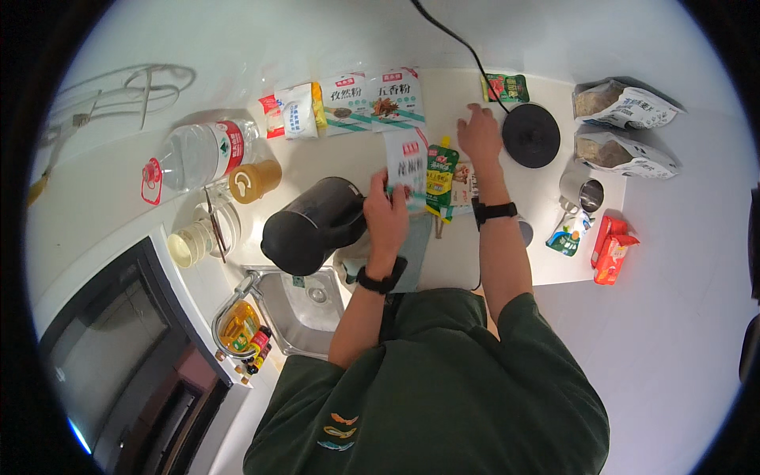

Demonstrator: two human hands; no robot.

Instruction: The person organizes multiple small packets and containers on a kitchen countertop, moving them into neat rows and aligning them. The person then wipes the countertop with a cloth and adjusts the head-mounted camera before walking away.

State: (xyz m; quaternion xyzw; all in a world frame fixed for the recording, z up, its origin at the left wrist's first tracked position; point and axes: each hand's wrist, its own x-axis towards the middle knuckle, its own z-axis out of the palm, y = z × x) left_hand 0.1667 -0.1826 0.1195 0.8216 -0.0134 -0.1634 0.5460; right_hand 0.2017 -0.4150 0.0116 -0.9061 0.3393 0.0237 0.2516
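Observation:
My left hand [385, 214] grips the lower part of a white spice packet [406, 163], which looks slightly blurred. My right hand [478, 135] is over the counter with its fingers apart and nothing in them, just left of a round black kettle base [531, 135]. Between the two hands lie a green and yellow seasoning pouch [440, 181] and a pale packet [462, 187]. Two white and teal spice packets [345, 107], [396, 101] stand along the wall. A black electric kettle [314, 225] is close to the left of my left hand.
A large water bottle [199, 153], a brown-yellow jar [255, 181] and stacked bowls [193, 244] occupy the left. A steel sink [303, 309] lies at lower left. On the right are oat bags [626, 153], a metal mug [582, 191] and red packets [613, 252]. A black cord [463, 44] reaches the base.

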